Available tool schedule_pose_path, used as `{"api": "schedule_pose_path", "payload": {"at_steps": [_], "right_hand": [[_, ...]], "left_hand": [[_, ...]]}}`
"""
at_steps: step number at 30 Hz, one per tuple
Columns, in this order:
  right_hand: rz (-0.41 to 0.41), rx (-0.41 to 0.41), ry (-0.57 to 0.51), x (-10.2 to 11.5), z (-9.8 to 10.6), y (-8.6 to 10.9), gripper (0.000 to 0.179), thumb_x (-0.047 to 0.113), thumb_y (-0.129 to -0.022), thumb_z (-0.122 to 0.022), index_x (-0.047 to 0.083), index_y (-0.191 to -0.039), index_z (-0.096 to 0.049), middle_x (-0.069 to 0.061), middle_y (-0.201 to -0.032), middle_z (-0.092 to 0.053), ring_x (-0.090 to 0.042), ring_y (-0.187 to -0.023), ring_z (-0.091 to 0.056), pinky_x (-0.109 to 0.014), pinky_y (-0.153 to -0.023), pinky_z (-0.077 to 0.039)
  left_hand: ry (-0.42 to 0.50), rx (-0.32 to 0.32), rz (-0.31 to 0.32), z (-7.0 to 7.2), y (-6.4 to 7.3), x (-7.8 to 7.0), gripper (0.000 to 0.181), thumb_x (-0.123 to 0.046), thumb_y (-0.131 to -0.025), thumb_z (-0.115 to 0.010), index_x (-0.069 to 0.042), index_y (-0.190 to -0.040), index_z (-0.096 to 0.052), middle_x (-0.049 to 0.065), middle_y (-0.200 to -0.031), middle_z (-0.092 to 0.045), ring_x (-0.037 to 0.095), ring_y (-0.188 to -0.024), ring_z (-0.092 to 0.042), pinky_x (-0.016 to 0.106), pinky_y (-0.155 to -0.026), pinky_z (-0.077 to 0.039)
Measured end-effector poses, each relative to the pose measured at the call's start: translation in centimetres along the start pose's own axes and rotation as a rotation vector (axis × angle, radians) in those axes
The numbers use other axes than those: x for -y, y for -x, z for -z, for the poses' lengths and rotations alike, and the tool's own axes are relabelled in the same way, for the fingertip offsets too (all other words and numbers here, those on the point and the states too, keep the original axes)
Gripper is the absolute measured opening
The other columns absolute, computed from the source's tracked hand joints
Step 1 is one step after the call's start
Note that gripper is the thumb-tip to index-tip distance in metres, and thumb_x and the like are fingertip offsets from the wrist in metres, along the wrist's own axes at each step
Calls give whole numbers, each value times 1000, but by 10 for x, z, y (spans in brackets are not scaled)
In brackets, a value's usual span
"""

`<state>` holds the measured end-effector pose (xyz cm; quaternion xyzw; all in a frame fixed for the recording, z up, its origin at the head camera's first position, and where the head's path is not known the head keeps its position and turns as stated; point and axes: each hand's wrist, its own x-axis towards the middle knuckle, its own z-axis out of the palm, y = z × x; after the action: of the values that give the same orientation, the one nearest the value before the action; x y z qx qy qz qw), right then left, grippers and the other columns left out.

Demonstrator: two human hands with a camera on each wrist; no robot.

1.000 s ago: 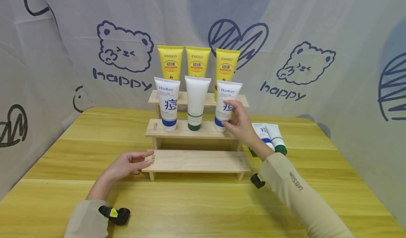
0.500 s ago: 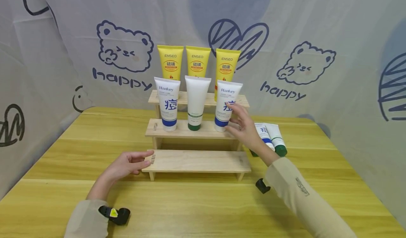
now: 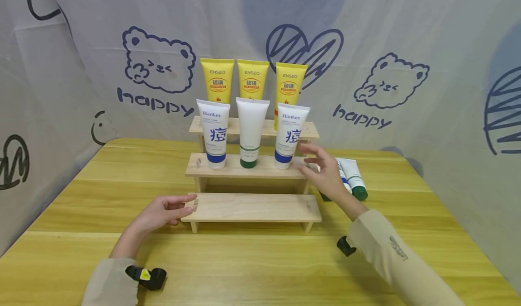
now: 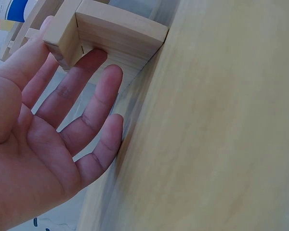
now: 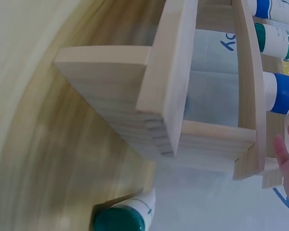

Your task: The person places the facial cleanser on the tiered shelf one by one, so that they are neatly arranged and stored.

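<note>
A three-step wooden display stand stands on the table. My left hand holds the left end of its lowest step, fingers around the board's end. On the middle step, three squeeze tubes stand on their caps: a white-and-blue tube, a white tube with green cap and another white-and-blue tube at the right. My right hand is just right of that last tube, thumb and fingers apart, holding nothing. Only its fingertips show in the right wrist view.
Yellow tubes stand on the top step. Right of the stand, a white tube with a green cap lies on the wooden table beside a white-and-blue tube. A printed cloth hangs behind.
My right hand has let go of the right-hand white-and-blue tube and drawn back to the right. The tube stays upright on the middle step. My left hand has not moved.
</note>
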<state>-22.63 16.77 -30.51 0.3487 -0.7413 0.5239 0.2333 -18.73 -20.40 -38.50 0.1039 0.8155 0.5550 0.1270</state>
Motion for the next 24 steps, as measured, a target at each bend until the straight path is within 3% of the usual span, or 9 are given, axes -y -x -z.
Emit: {"api": "schedule_pose_path", "payload": {"at_steps": [6, 9, 17, 22, 24], "right_hand": [[-33, -84, -15, -14, 9, 8, 31, -23, -71, -59, -18, -101, -52, -20, -97, -58, -16, -90, -54, -33, -74, -47], [-41, -111, -16, -24, 13, 12, 30, -20, -72, -61, -15, -101, -54, -18, -95, -58, -19, -87, -54, -25, -72, -46], [-71, -126, 2, -3, 19, 18, 27, -26, -70, -57, -21, -96, -51, -2, -90, -58, -19, -82, -54, -22, -70, -46], [-68, -130, -13, -4, 24, 22, 24, -28, -70, -55, -22, -92, -51, -27, -87, -55, -17, -80, -55, -21, -68, -46], [-73, -129, -13, -5, 26, 25, 22, -28, -70, -55, -22, -91, -51, -30, -87, -53, -17, -79, -55, -21, -67, -46]], "left_hand": [[7, 4, -6, 0, 1, -1, 50, -25, -87, -60, -1, -129, -47, 22, -133, -39, 24, -97, -45, 32, -65, -47], [3, 5, -7, 0, 1, -1, 50, -26, -87, -60, -1, -128, -47, 22, -133, -39, 26, -101, -44, 32, -66, -47], [9, 3, 7, 0, 0, -1, 52, -28, -86, -61, -2, -129, -47, 22, -133, -39, 26, -102, -44, 32, -66, -46], [12, 2, 4, 0, 0, -1, 53, -28, -86, -61, -1, -129, -46, 22, -134, -38, 27, -104, -43, 31, -65, -46], [17, -3, 11, 0, 0, 0, 53, -28, -86, -61, -1, -129, -47, 21, -134, -38, 28, -105, -42, 31, -66, -47]]}}
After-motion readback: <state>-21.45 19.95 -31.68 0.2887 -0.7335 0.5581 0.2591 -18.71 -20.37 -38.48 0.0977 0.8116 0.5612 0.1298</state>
